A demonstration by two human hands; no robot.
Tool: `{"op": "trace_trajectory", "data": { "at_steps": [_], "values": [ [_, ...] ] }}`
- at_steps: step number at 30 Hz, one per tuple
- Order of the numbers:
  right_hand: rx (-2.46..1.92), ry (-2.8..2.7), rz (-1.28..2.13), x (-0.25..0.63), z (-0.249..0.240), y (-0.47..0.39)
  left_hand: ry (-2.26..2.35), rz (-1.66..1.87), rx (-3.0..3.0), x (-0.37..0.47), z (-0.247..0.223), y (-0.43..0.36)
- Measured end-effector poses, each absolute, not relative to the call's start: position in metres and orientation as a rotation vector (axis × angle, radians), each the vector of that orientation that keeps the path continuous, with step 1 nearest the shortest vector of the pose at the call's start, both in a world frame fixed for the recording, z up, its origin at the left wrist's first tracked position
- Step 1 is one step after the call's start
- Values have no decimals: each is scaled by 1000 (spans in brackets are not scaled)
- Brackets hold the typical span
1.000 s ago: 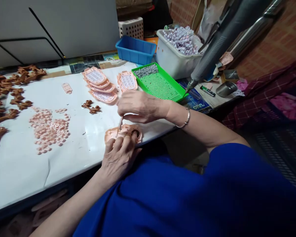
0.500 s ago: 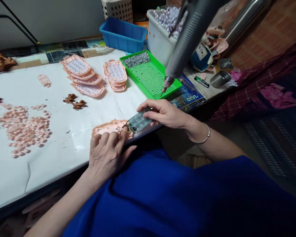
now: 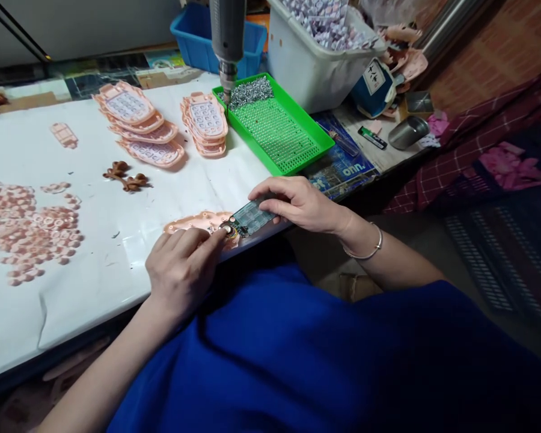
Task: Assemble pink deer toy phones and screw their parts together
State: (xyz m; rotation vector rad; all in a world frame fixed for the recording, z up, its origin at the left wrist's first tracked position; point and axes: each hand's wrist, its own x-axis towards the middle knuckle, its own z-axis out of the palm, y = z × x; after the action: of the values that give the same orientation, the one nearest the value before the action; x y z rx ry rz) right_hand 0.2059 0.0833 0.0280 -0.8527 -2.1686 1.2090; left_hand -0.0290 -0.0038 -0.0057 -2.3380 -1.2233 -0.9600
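A green circuit board [image 3: 255, 218] is pinched between the thumb and fingers of my right hand [image 3: 302, 204], tilted over a pink plastic shell [image 3: 187, 221] at the table's front edge. Thin wires run from the board's left end to a small round speaker [image 3: 228, 230]. My left hand [image 3: 183, 264] is closed, its index fingertip and thumb at that speaker, over the shell. The thumb is mostly hidden, and the hand covers part of the shell.
A hanging electric screwdriver [image 3: 228, 54] points down by a green tray [image 3: 293, 141] of screws. Stacked pink shells [image 3: 128, 108] and a second stack [image 3: 205, 120] lie behind. Small pink parts [image 3: 40, 222] are heaped left. A blue bin [image 3: 192, 36] and white tub [image 3: 306, 72] stand behind.
My left hand has shifted slightly left, and the round speaker under its fingertip now shows. The hanging screwdriver has swung left. The right hand keeps its hold on the circuit board.
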Motion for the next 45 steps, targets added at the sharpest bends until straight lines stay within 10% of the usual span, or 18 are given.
{"op": "trace_trajectory", "data": {
  "at_steps": [19,45],
  "values": [
    [-742,-1927,1451,211,27,97,-1881,-1118,-2671,-35,10,0],
    [-514,-2554,1093,182,62,122,-1565,-1006,-2784,-41,9,1]
  ]
}}
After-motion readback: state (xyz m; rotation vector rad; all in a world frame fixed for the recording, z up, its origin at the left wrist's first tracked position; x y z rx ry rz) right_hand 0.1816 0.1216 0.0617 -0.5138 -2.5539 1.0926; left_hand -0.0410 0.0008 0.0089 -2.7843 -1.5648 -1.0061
